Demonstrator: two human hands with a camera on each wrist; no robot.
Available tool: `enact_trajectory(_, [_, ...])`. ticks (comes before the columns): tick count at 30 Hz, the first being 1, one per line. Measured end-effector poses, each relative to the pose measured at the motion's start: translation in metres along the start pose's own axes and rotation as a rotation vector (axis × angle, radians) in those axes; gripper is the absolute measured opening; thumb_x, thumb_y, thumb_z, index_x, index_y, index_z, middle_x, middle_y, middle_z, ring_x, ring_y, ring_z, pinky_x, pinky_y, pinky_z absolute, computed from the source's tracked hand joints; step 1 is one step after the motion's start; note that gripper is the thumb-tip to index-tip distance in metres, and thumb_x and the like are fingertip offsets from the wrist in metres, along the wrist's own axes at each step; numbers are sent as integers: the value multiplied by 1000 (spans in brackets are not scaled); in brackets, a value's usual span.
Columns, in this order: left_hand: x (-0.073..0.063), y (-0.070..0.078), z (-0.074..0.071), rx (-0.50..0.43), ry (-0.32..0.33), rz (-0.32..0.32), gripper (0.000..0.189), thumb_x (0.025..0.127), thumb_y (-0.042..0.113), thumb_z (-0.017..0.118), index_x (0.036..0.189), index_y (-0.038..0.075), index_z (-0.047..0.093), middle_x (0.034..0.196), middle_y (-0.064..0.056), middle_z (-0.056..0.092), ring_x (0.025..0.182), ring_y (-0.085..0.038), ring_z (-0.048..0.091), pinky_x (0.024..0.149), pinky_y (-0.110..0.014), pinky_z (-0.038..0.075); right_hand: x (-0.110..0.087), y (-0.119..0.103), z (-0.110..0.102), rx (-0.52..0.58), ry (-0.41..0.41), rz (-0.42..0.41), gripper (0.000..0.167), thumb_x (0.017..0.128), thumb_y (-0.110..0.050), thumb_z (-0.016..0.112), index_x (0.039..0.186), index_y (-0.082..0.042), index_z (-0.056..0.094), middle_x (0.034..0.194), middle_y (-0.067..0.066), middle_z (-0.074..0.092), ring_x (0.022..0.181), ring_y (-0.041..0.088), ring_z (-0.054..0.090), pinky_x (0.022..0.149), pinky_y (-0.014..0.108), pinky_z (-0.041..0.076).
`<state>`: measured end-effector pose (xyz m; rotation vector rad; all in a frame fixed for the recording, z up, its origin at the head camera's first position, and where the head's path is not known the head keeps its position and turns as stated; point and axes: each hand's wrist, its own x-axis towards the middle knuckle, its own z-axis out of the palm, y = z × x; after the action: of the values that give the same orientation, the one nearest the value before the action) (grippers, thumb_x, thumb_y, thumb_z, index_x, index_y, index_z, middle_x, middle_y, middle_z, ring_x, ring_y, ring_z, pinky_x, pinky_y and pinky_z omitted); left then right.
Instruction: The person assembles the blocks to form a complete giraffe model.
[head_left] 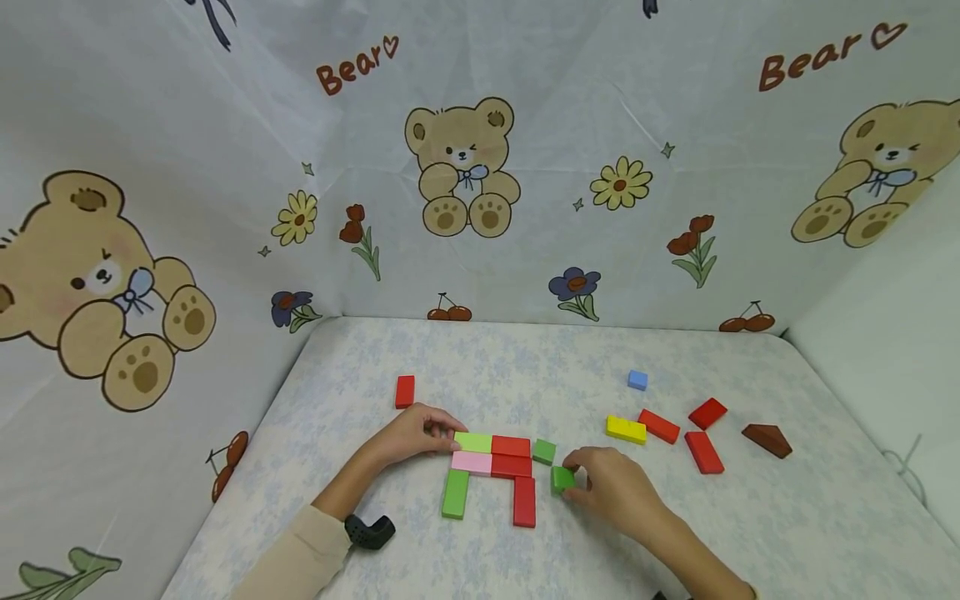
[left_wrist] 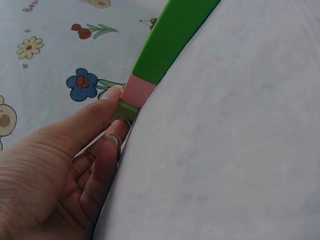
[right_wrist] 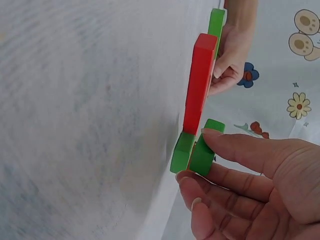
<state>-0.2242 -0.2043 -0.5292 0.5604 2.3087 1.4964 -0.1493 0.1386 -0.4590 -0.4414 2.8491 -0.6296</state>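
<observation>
Flat on the table lie two short rows of wooden blocks. A light green block (head_left: pixel 472 442) and a red block make the far row; a pink block (head_left: pixel 471 463) and another red block make the near row. A green block (head_left: pixel 454 493) and a red block (head_left: pixel 525 502) extend from them toward me like two legs. My left hand (head_left: pixel 420 432) pinches the light green block's left end between thumb and fingers. Right of the rows, my right hand (head_left: pixel 611 487) grips a small green block (head_left: pixel 562 479) by thumb and fingertips. Close by it lies another small green block (head_left: pixel 543 452).
Behind my left hand lies a red block (head_left: pixel 405 392). On the right are a yellow block (head_left: pixel 626 430), a blue block (head_left: pixel 637 380), several red blocks and a brown angular block (head_left: pixel 768 440). A bear-printed cloth (head_left: pixel 540 250) hangs behind the table.
</observation>
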Motion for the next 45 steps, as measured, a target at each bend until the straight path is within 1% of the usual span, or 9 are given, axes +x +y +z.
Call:
enact_trajectory(4, [0,0,0,1,-2,-1,26,85,22,85,110,20,79,84,-2,68,62,-12,55,58,-25,49,0,0,2,25,-2,-28,33,74,-15,92,104,-13,79,88,-8,70,64,10,51,57,24,46])
enact_trajectory(12, [-1,1,0,-9,-7,0,25,86,21,84,111,19,79,85,-3,68,62,-13,56,58,-26,50,-2,-7,4,50,-10,-127,33,74,-12,91,104,-10,78,91,-6,72,73,11,59,61,22,49])
enact_trajectory(19, [0,0,1,1,-8,-1,26,86,21,84,112,18,79,85,-2,69,62,-11,55,58,-25,49,-11,-22,8,72,-25,-230,31,77,-14,89,105,-11,76,92,-10,69,72,8,55,60,21,47])
enact_trajectory(23, [-1,0,0,0,-9,1,26,86,21,83,111,17,79,85,-1,69,62,-11,55,59,-25,49,-17,-35,14,93,-57,-285,30,78,-18,89,104,-12,77,85,-13,64,69,5,52,58,21,45])
enact_trajectory(28, [-2,2,-1,0,-5,17,26,87,20,83,111,15,79,84,-2,68,61,-11,56,58,-25,49,-19,-50,25,55,-88,-363,28,77,-21,90,99,-13,76,75,-15,56,66,1,46,59,21,43])
enact_trajectory(34, [-2,5,0,-6,-1,14,26,87,16,82,112,12,78,84,-4,68,61,-13,55,57,-25,49,-19,-67,36,-42,-111,-453,28,77,-25,90,98,-15,75,77,-16,56,69,-2,46,62,20,44])
enact_trajectory(37, [-2,6,0,-9,2,10,25,87,15,82,112,11,78,83,-5,68,60,-14,55,57,-25,49,-17,-76,40,-84,-124,-471,27,78,-28,90,97,-16,75,78,-16,57,68,-3,46,61,19,43])
enact_trajectory(39, [-2,6,0,-10,1,9,25,87,15,82,111,11,78,83,-5,68,60,-13,54,57,-25,48,-16,-82,42,-98,-138,-468,26,79,-28,89,96,-16,75,76,-15,56,67,-2,46,61,19,43])
enact_trajectory(45, [-2,5,0,-12,-3,2,26,87,17,83,112,12,78,83,-3,67,60,-12,54,58,-25,49,-10,-97,49,-112,-161,-426,26,77,-26,90,95,-14,76,74,-14,57,65,-1,46,60,19,43])
